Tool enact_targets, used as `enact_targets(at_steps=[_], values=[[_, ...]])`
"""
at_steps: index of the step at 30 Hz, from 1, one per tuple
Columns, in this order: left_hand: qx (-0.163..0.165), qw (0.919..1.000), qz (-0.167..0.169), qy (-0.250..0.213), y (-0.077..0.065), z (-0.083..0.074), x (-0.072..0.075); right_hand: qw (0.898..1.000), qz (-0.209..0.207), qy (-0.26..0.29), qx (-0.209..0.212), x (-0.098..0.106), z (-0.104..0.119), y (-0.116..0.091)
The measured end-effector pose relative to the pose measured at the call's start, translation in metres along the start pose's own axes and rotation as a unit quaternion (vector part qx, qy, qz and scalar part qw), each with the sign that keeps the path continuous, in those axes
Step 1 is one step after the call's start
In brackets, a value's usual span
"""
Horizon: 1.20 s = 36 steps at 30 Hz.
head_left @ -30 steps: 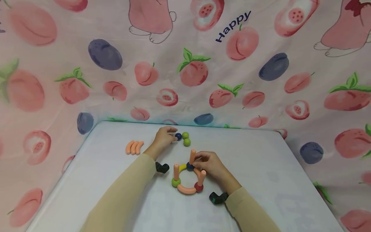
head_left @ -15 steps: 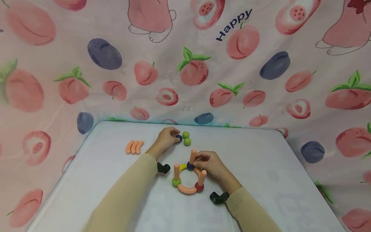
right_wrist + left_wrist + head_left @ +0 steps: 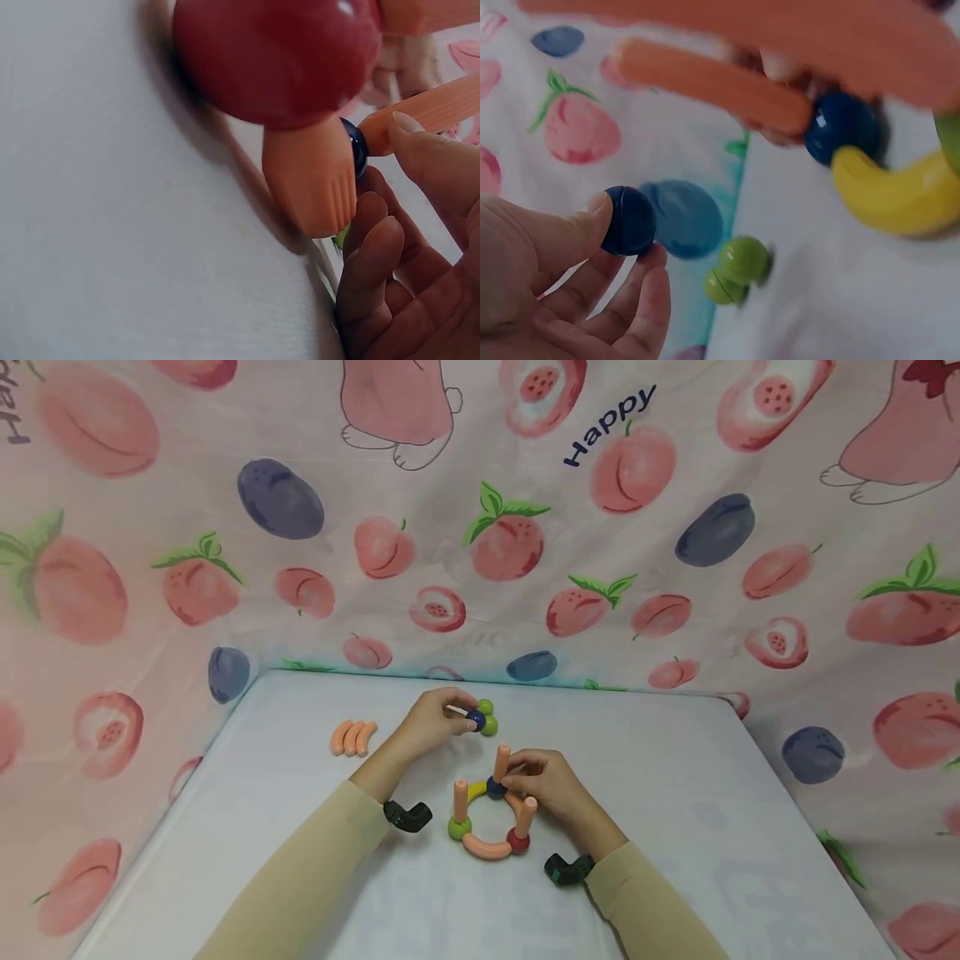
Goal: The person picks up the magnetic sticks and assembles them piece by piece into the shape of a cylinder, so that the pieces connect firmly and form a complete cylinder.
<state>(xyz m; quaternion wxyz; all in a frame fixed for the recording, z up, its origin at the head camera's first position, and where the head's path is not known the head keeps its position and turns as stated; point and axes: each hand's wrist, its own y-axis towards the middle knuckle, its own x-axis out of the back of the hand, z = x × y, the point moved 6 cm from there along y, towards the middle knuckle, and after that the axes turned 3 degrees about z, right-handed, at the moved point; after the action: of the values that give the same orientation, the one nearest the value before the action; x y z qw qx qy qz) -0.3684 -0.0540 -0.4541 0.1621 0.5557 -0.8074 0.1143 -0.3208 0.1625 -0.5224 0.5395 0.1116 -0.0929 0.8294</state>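
Observation:
My left hand (image 3: 431,722) pinches a dark blue ball (image 3: 632,221) between thumb and fingers, close beside two green balls (image 3: 744,259) at the back of the table. A ring of curved rods joined by balls sits in the middle. Its corners are a blue ball (image 3: 495,787), a green ball (image 3: 460,827) and a red ball (image 3: 517,841), each bearing an upright orange rod. With thumb and fingers my right hand (image 3: 553,787) holds the foot of the rear orange rod (image 3: 502,762). A yellow curved rod (image 3: 476,790) and an orange curved rod (image 3: 486,848) form ring sides.
Three curved orange rods (image 3: 350,738) lie side by side at the back left. The white table (image 3: 675,827) meets a fruit-patterned cloth (image 3: 510,618) behind it. A black wrist device (image 3: 408,817) sits on my left wrist, another (image 3: 567,869) on my right.
My left hand has taken hold of the blue ball and moved it slightly right and toward me, in front of the green balls. The right hand and the ring stay in place.

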Motion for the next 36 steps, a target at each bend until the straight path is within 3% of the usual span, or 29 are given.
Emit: enact_targets(at_steps=[7, 13, 20, 29, 36], values=[[-0.046, 0.9973, 0.058, -0.001, -0.012, -0.035, -0.017, 1.000, -0.001, -0.002, -0.001, 0.001, -0.002, -0.001], [-0.079, 0.9933, 0.084, -0.003, -0.019, -0.051, -0.024, 1.000, 0.001, 0.000, 0.002, 0.001, -0.003, 0.000], [-0.088, 0.9896, 0.114, -0.002, -0.021, -0.054, -0.030, 1.000, 0.001, 0.004, -0.004, 0.001, -0.003, 0.000], [-0.095, 0.9878, 0.123, -0.001, -0.024, -0.059, -0.030, 0.999, 0.039, -0.005, 0.018, -0.002, 0.001, 0.004], [-0.101, 0.9868, 0.126, -0.014, -0.024, -0.055, -0.023, 0.999, 0.029, -0.002, 0.015, -0.003, 0.000, 0.004]])
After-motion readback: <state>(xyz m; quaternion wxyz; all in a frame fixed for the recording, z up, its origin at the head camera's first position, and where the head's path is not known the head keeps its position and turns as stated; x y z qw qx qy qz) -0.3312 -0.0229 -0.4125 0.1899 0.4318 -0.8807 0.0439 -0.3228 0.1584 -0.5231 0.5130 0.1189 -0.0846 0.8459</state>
